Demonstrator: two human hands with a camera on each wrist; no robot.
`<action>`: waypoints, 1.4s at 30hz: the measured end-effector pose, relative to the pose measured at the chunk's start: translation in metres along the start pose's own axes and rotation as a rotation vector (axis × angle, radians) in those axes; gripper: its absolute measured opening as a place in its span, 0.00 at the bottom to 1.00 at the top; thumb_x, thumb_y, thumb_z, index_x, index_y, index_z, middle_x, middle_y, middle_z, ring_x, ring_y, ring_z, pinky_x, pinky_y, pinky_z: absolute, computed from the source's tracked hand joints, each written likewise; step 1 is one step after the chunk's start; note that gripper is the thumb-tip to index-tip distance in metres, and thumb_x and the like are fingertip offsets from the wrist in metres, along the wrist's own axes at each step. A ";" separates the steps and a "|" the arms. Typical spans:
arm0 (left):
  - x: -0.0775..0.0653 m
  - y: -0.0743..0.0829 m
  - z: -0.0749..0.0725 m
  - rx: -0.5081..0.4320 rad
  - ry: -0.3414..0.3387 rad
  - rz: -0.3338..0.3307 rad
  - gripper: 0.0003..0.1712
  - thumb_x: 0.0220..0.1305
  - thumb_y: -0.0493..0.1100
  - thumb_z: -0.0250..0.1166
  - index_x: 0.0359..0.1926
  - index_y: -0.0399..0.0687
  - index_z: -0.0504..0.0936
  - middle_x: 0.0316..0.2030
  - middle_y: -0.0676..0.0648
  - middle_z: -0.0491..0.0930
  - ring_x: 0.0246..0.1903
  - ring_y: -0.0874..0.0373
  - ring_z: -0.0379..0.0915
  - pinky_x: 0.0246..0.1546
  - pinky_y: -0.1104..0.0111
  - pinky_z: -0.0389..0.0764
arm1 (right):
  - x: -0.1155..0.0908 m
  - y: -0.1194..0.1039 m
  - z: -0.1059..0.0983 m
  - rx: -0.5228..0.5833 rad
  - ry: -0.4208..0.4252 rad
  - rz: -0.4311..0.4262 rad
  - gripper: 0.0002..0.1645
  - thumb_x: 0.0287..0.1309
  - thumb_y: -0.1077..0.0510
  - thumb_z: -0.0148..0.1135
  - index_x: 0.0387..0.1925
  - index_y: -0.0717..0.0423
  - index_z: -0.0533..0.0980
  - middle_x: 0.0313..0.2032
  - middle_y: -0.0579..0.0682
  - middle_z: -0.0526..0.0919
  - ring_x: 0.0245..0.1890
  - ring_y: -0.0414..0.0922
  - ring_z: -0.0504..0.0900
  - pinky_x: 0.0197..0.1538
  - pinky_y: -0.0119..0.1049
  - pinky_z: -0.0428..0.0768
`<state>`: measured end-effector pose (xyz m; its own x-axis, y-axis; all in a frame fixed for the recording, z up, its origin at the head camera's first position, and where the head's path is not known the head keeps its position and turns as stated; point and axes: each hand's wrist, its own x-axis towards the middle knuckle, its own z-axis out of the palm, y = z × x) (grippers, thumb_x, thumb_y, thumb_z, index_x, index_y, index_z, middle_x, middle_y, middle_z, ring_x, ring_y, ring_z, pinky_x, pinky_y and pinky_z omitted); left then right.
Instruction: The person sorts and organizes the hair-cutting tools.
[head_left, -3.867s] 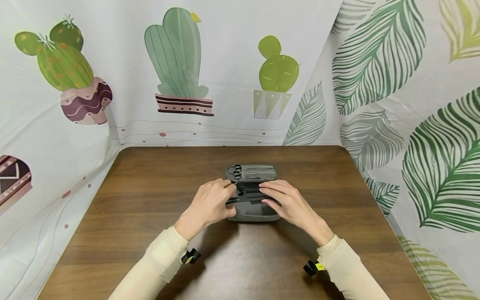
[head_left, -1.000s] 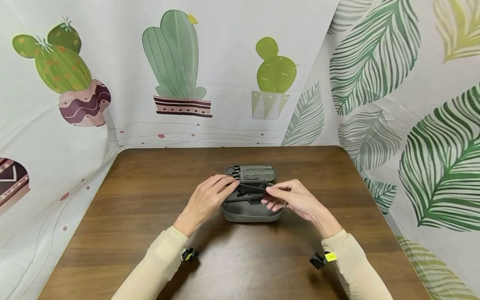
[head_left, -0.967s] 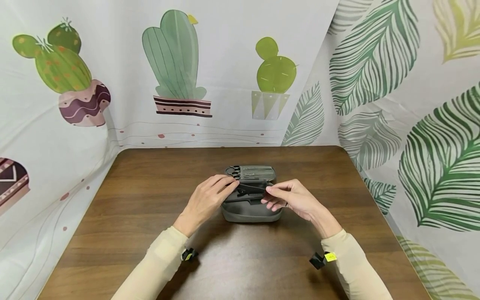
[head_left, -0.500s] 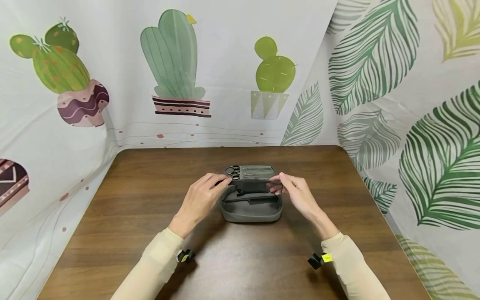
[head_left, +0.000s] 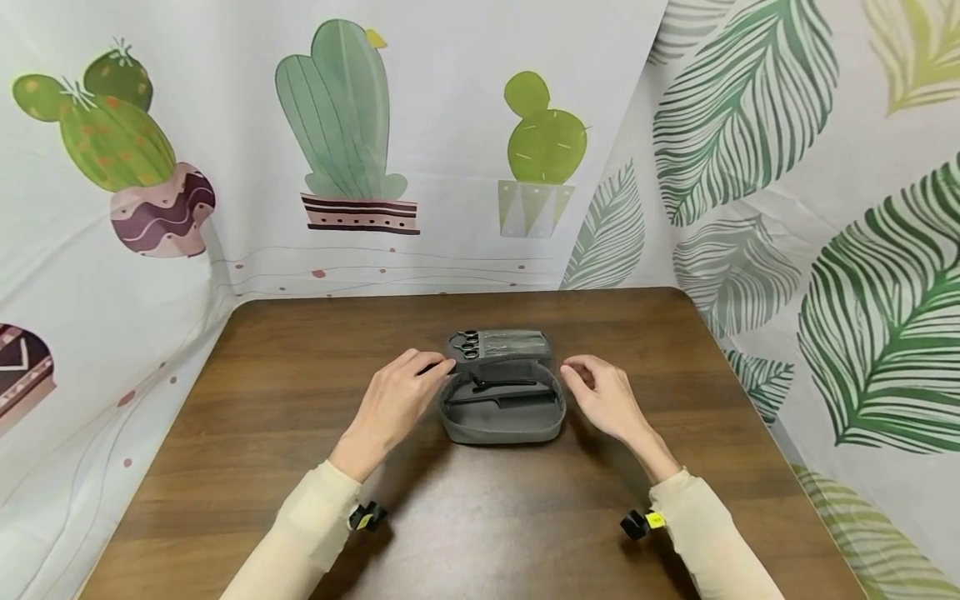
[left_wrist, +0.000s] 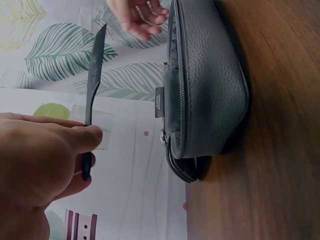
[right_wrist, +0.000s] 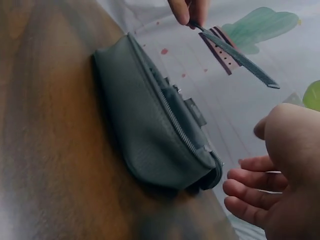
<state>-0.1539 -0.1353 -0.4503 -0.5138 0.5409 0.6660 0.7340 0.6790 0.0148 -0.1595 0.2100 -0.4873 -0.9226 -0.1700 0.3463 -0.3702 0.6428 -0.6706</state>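
Observation:
My left hand [head_left: 397, 400] pinches a black comb [left_wrist: 95, 67] by its thin handle, thumb against fingers. The comb hangs over the grey zip case [head_left: 502, 435], its toothed end pointing right; in the right wrist view the comb [right_wrist: 240, 57] is apart from the case. My right hand [head_left: 603, 396] is beside the case's right end, fingers loosely bent with nothing in them. Inside the unzipped case lie another black comb [head_left: 525, 400] and a slim black hair clip [head_left: 510, 383]. Scissors [head_left: 471, 344] with ring handles sit in the raised lid.
The case stands on a brown wooden table [head_left: 300, 350] near its far side. A clear pocket [head_left: 513, 343] lines the lid. Behind the table hangs a white cloth [head_left: 457, 125] printed with cacti and leaves.
Earlier both hands worked over the case, and half a second ago my right fingers were at the comb's toothed end. They have now let go and moved right; my left hand still holds the comb.

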 end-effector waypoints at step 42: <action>0.001 0.016 0.017 0.006 -0.510 -0.079 0.07 0.58 0.40 0.76 0.39 0.52 0.93 0.36 0.52 0.88 0.36 0.52 0.84 0.31 0.57 0.87 | -0.010 0.013 0.011 -0.053 -0.182 0.033 0.11 0.67 0.58 0.65 0.43 0.61 0.86 0.29 0.45 0.86 0.28 0.41 0.81 0.34 0.36 0.80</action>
<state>-0.1506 -0.1157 -0.4623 -0.7196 0.6604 0.2144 0.6828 0.7292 0.0453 -0.1564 0.2122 -0.5068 -0.9404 -0.2770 0.1973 -0.3374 0.6879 -0.6426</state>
